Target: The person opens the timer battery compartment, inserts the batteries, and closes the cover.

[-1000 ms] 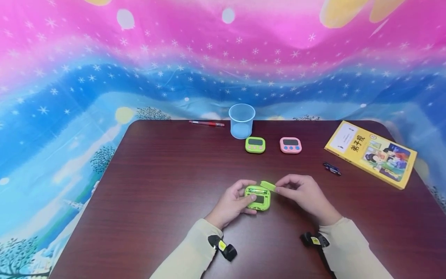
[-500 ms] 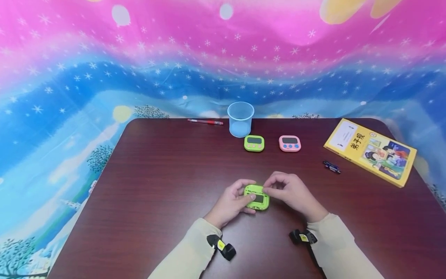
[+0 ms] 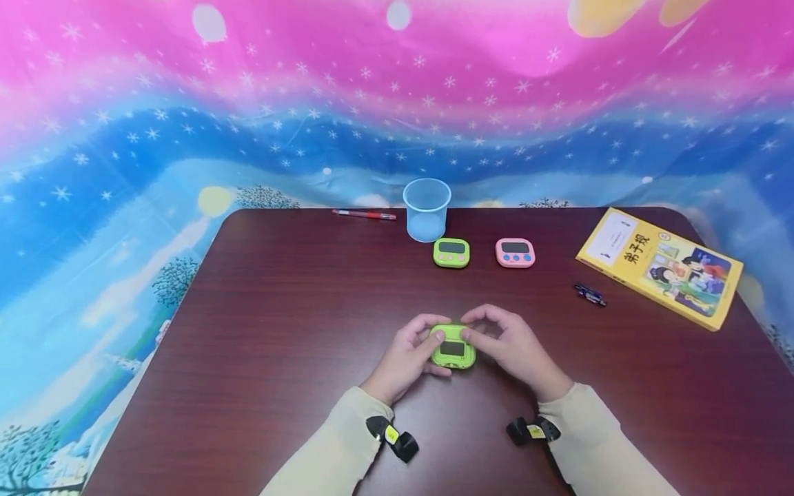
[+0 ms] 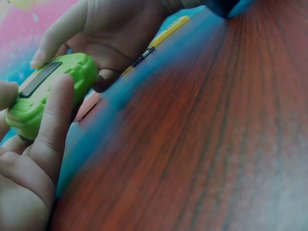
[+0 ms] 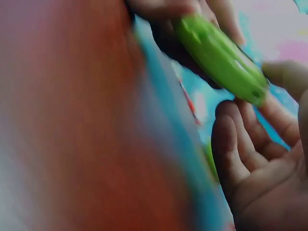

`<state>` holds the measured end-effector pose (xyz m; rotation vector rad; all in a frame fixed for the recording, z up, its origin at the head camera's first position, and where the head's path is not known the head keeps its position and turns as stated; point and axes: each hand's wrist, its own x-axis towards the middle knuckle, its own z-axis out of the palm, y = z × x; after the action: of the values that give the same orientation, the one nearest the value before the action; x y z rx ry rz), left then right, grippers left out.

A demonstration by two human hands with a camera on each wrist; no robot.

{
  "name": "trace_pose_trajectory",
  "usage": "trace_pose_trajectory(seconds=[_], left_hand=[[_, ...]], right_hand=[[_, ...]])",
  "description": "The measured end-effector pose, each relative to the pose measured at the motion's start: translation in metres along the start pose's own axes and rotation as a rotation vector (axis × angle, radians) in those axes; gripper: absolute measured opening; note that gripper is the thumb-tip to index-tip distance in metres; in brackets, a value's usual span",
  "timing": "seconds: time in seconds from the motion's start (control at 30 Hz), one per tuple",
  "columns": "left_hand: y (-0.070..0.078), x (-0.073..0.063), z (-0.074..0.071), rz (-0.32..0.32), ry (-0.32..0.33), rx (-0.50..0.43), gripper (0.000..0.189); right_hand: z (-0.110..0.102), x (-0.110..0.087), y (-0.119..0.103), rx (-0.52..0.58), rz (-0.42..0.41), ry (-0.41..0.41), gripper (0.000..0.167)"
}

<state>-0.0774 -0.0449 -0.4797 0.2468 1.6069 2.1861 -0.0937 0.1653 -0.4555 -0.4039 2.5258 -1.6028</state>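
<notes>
A green digital timer (image 3: 453,359) is held back side up above the near middle of the table, a dark rectangle on its back. My left hand (image 3: 400,358) grips it from the left, thumb on the back face and fingers around the edge. A green battery cover (image 3: 454,332) lies over the compartment at its top. From the right, my right hand (image 3: 515,351) pinches the upper right corner, thumb on the cover and index finger at the far edge. The right wrist view shows the timer (image 5: 216,57) edge-on, with my other right fingers curled below it.
A second green timer (image 3: 451,253) and a pink timer (image 3: 515,253) lie farther back. Behind them stand a clear blue cup (image 3: 426,213) and a red pen (image 3: 366,215) on the table (image 3: 279,310). To the right are a yellow book (image 3: 660,269) and a small dark pen-like object (image 3: 589,295).
My right hand has moved left, bringing the loose cover onto the timer's back over the battery that showed earlier. My left hand keeps its grip; its thumb has shifted up toward the cover.
</notes>
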Motion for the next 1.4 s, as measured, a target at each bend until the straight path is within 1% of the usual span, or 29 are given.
trace_pose_trajectory(seconds=[0.13,0.23,0.33,0.43,0.5,0.63,0.7,0.87,1.07,1.2,1.4], left_hand=[[-0.001,0.000,-0.002,-0.014,0.048,-0.060,0.039],[-0.002,0.000,-0.003,-0.039,0.074,-0.116,0.038],[0.000,0.001,-0.003,-0.046,0.086,-0.148,0.036],[0.001,0.003,-0.003,-0.032,0.090,-0.157,0.034],[0.002,0.003,-0.002,-0.033,0.092,-0.157,0.033],[0.001,0.002,-0.002,-0.043,0.090,-0.154,0.033],[0.001,0.002,-0.001,-0.041,0.084,-0.148,0.034],[0.003,0.001,0.000,-0.025,0.071,-0.142,0.034],[0.005,-0.001,0.000,-0.019,0.056,-0.145,0.033],[0.004,0.000,-0.001,-0.020,0.042,-0.141,0.034],[0.003,0.000,-0.002,-0.030,0.026,-0.117,0.036]], right_hand=[[0.019,-0.005,-0.001,0.132,0.143,0.067,0.026],[0.030,-0.008,-0.004,0.193,0.196,0.101,0.032],[0.035,-0.009,-0.006,0.206,0.186,0.131,0.029],[0.035,-0.010,-0.008,0.224,0.171,0.150,0.027],[0.035,-0.010,-0.009,0.267,0.185,0.139,0.029],[0.035,-0.011,-0.010,0.366,0.244,0.109,0.031],[0.035,-0.011,-0.010,0.390,0.255,0.111,0.030],[0.034,-0.010,-0.012,0.405,0.237,0.125,0.027],[0.034,-0.009,-0.012,0.401,0.223,0.113,0.028],[0.033,-0.009,-0.010,0.405,0.212,0.098,0.027],[0.030,-0.010,-0.008,0.423,0.198,0.052,0.027]])
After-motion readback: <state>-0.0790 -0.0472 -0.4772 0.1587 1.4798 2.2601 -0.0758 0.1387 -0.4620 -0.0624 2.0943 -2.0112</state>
